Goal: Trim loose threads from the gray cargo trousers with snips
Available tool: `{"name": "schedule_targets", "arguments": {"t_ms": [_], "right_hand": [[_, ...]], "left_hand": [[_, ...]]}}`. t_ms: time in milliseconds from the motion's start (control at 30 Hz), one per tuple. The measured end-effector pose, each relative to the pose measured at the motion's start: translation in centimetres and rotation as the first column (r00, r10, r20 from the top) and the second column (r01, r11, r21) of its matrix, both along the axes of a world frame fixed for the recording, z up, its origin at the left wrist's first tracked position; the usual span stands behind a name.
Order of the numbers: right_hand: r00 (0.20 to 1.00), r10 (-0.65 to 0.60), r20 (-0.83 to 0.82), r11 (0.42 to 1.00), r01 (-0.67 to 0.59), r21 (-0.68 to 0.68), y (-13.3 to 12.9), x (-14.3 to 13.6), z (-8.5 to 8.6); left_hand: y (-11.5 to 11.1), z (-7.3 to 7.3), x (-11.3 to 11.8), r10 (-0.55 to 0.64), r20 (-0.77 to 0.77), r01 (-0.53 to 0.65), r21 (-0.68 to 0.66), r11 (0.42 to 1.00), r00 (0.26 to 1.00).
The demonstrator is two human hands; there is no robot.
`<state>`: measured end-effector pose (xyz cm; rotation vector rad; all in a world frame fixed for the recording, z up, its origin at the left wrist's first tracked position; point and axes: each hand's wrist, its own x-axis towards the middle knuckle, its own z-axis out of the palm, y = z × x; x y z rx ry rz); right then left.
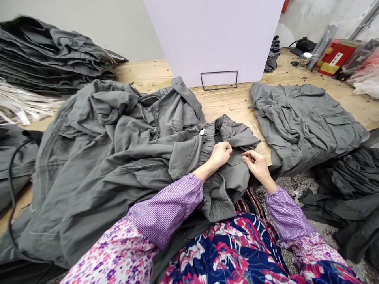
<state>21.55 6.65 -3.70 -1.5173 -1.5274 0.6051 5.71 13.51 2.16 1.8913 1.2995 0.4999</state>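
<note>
Grey-green trousers (154, 157) with an elastic waistband lie spread over the table and hang toward my lap. My left hand (220, 154) is closed on the cloth just inside the waistband. To its right, my right hand (257, 165) is pinched at the edge of the same garment, thumb against forefinger; something small and dark seems to be between the fingers, too small to name. A small white label (202, 132) shows at the waistband. Another folded pair of trousers (304, 118) lies to the right of my hands.
A tall stack of grey garments (53, 55) stands at the back left, with white strips (26, 104) below it. A white board (213, 39) with a wire stand rises behind. A red box (337, 57) and a jar (304, 60) sit at the back right. More dark cloth (349, 197) lies low on the right.
</note>
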Motion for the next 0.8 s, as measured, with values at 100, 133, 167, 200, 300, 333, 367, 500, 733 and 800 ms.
{"name": "schedule_targets", "arguments": {"t_ms": [100,133,167,200,300,333,367,500,733,800], "right_hand": [[1.000,0.014,-0.011,1.000,-0.013,0.008,-0.4,0.3,0.6],[0.999,0.033,-0.008,0.999,-0.033,0.011,-0.5,0.5,0.9],[0.999,0.053,-0.001,0.998,-0.053,0.015,-0.6,0.8,1.4],[0.998,0.066,0.011,0.997,-0.066,0.024,-0.6,1.1,1.9],[0.994,0.023,0.107,0.992,-0.036,0.123,-0.1,2.2,3.6],[0.985,-0.021,0.173,0.984,-0.011,0.178,0.2,2.4,4.2],[0.963,-0.069,0.259,0.973,0.009,0.229,0.6,2.5,4.7],[0.762,-0.116,0.637,0.959,-0.082,0.272,2.4,1.1,6.2],[0.831,0.158,0.534,0.965,-0.244,0.094,6.2,-2.0,5.4],[0.864,0.174,0.472,0.969,-0.236,0.077,7.0,-1.2,5.5]], "left_hand": [[-1.3,3.0,-1.3,-0.060,0.123,0.068,-0.066,0.995,0.991],[-2.2,4.0,-1.8,-0.141,0.156,0.157,-0.093,0.983,0.978],[-3.4,4.9,-2.3,-0.340,0.210,0.377,-0.167,0.911,0.916],[-4.7,5.5,-2.7,-0.519,0.199,0.553,-0.208,0.807,0.831],[-8.3,5.6,-3.6,-0.574,-0.258,0.608,0.073,0.791,0.777],[-9.2,5.3,-3.9,-0.494,-0.423,0.601,0.166,0.782,0.760],[-9.9,5.0,-4.2,-0.412,-0.548,0.601,0.222,0.768,0.728],[-11.1,4.0,-6.2,-0.359,-0.721,0.648,0.161,0.745,0.593],[-12.3,3.6,-10.4,-0.550,-0.551,0.759,0.277,0.589,0.628],[-12.1,3.7,-11.0,-0.508,-0.559,0.720,0.258,0.644,0.655]]}}
